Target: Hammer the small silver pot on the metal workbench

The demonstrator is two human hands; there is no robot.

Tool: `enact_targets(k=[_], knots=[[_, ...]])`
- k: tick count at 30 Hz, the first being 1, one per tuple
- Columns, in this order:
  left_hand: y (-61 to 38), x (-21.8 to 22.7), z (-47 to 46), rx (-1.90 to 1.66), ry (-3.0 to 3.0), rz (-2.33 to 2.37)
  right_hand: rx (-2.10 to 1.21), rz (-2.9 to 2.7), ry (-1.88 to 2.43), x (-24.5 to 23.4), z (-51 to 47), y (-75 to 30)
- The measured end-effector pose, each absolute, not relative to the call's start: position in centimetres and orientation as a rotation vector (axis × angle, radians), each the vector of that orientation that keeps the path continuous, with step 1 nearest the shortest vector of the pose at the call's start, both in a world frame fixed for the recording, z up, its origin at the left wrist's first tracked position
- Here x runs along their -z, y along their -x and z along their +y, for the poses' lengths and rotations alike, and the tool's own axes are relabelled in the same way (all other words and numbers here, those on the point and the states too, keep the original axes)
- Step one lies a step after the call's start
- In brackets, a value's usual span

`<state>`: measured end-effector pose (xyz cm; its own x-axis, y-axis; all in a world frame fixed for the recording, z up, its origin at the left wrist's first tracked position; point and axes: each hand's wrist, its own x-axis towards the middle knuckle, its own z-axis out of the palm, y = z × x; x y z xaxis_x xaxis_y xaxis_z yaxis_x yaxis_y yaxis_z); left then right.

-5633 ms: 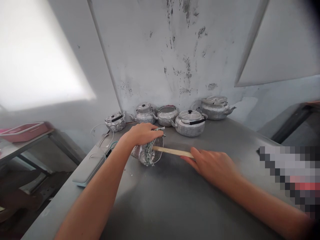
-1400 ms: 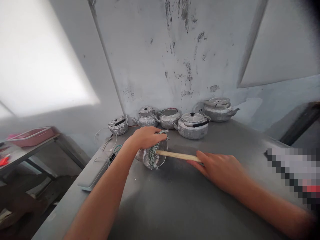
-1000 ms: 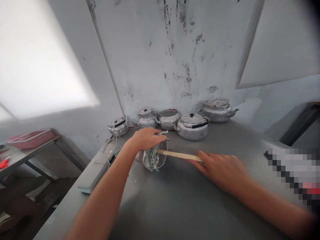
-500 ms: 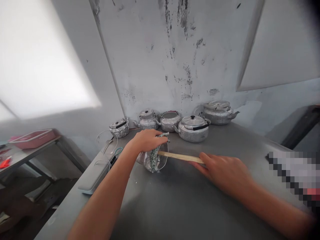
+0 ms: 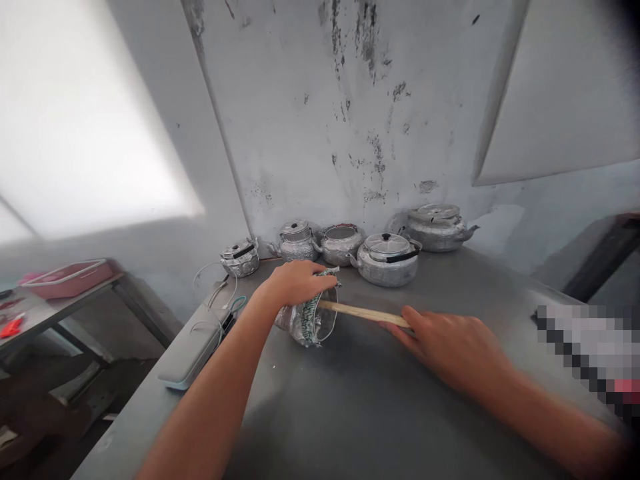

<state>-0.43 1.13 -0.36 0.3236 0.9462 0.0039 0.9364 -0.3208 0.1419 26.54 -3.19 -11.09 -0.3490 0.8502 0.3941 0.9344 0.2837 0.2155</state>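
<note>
My left hand (image 5: 299,283) grips a silvery metal pot (image 5: 295,321) from above. The pot lies tipped on its side on the grey table (image 5: 350,413), its round mouth facing right. A green-and-white patterned band (image 5: 309,320) runs around the pot near its rim. Closed around the right end of a pale wooden stick (image 5: 367,312) is my right hand (image 5: 443,337). The stick's left end reaches into the pot's mouth, and its tip is hidden inside.
Along the wall stand several metal kettles, among them a lidded one (image 5: 387,265) and a larger one (image 5: 435,233). A grey case (image 5: 193,357) with cables lies at the table's left edge. A pink basket (image 5: 75,280) sits on another table at left.
Hardly anything differs. The whole view has shifted very slightly; both hands keep their hold, and the stick stays inside the pot's mouth.
</note>
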Motion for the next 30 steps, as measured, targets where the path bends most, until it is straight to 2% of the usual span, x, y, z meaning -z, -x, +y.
enact_targets(k=[30], knots=[[0.54, 0.47, 1.09, -0.158, -2.466, 1.748, 0.647, -2.363, 1.613, 11.20, -2.87, -26.47]])
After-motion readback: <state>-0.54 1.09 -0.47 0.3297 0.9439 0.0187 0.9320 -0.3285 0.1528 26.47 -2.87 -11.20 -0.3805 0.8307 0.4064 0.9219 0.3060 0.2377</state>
